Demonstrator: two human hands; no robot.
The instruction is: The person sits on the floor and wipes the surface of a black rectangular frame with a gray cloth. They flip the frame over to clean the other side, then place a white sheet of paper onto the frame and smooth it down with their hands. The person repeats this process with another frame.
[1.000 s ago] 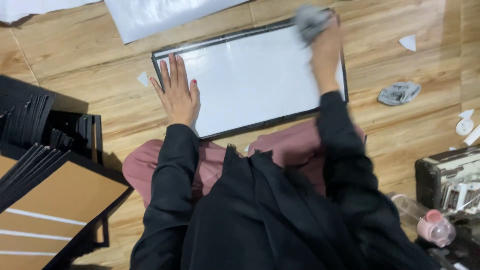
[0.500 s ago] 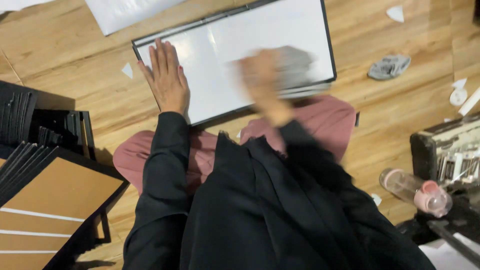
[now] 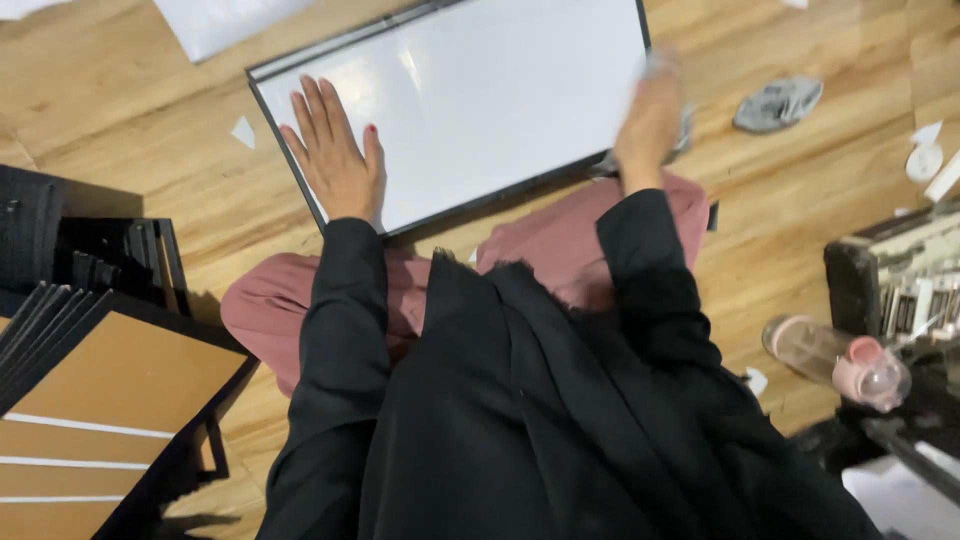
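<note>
Sleeves black, lap pink, person seated on wood floor [image 3: 150,130]. Frame stack [image 3: 110,390] at near left, brown backs up, cut off by edge. Bottle [image 3: 838,360] lying at near right. Left hand [image 3: 335,160] flat, fingers spread, released, pinning frame [image 3: 470,95] at lower left corner (likely to stop sliding). Frame lies on floor ahead of knees, glass up, top edge cropped. Right hand [image 3: 650,120] blurred at frame's right edge; grey cloth [image 3: 680,130] seemingly under it, grip cannot be judged. Second rag [image 3: 778,102] beyond, apart.

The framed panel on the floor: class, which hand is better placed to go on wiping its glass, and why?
The right hand, probably. It holds a grey cloth at the framed panel's right edge, while the left hand lies flat, fingers spread, on the left corner, steadying it.
</note>
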